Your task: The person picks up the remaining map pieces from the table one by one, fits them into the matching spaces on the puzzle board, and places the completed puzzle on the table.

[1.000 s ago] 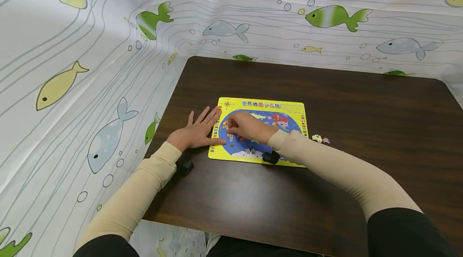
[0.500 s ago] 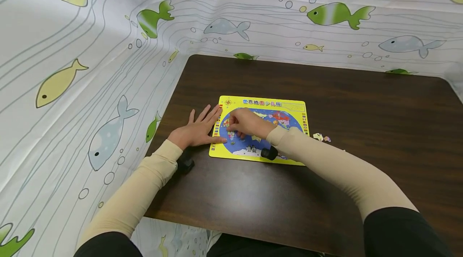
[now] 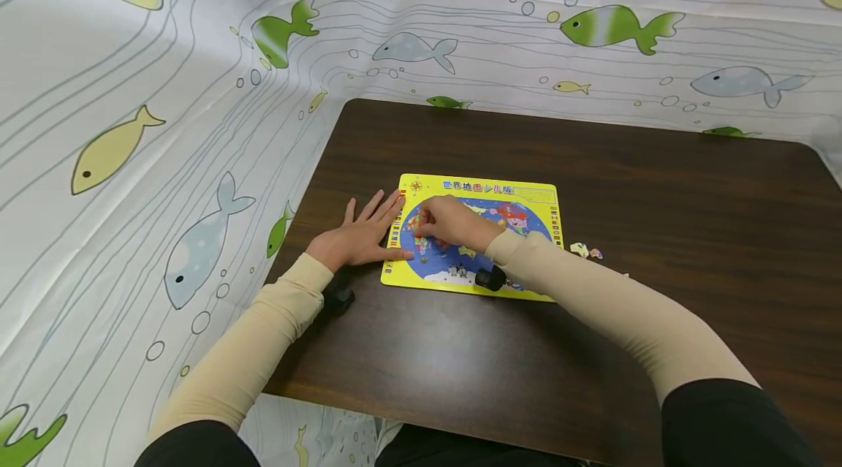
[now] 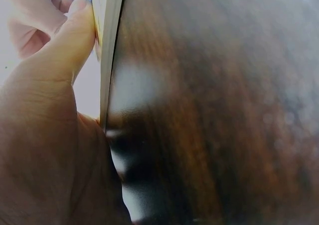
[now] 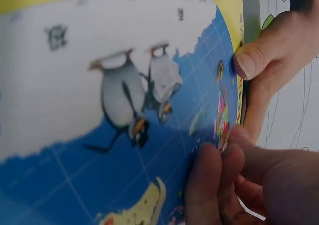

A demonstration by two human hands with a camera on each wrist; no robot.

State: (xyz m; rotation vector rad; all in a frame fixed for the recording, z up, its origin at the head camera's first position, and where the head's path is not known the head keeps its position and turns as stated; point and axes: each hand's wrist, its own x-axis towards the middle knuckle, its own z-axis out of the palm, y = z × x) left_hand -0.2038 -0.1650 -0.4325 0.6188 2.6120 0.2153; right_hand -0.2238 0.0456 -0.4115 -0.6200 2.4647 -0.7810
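Observation:
A yellow-bordered world map puzzle board (image 3: 536,195) with a blue ocean lies on the dark table. My left hand (image 3: 358,239) is spread flat at its left border, fingertips and thumb over the edge. In the left wrist view the thumb lies along the board's side (image 4: 110,56). Over the map's left part, my right hand (image 3: 454,222) has its thumb and fingers curled together. The right wrist view shows those fingertips at a small colourful puzzle piece (image 5: 222,116), partly hidden by them. Printed penguins (image 5: 122,93) show on the white strip nearby.
Loose puzzle pieces (image 3: 579,249) lie on the table (image 3: 691,211) just right of the board, beside my right forearm. A fish-patterned white sheet (image 3: 500,36) rises behind the table and along its left side. Black wrist cameras (image 3: 490,278) sit under both wrists.
The head view has shifted slightly. My right fingertips have moved only a little over the same part of the map; the left hand stays spread on the board's edge.

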